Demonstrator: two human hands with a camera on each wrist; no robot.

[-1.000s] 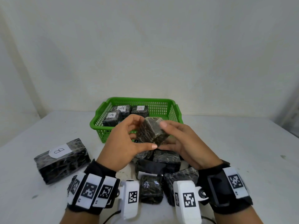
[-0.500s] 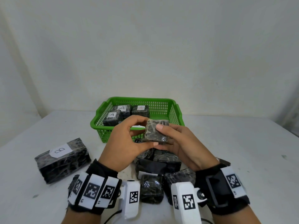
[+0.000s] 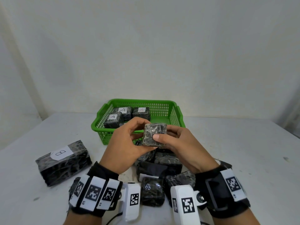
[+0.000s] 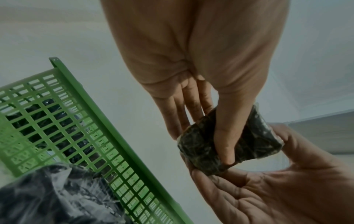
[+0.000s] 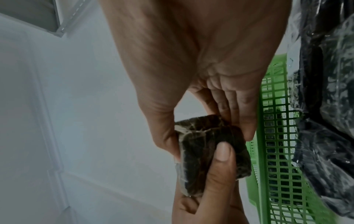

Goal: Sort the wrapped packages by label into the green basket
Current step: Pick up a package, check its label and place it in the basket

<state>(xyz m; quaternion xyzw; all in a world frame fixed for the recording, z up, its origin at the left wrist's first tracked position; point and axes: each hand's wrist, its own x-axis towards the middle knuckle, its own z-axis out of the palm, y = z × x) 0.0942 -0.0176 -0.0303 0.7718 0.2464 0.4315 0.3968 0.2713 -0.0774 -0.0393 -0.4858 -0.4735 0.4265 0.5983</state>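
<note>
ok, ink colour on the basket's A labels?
Two labels black, one label red; head view.

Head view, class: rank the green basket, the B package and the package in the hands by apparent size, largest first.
1. Green basket.
2. B package.
3. Held package, smallest; it sits between the others in depth, so nearness hardly affects its rank.
</note>
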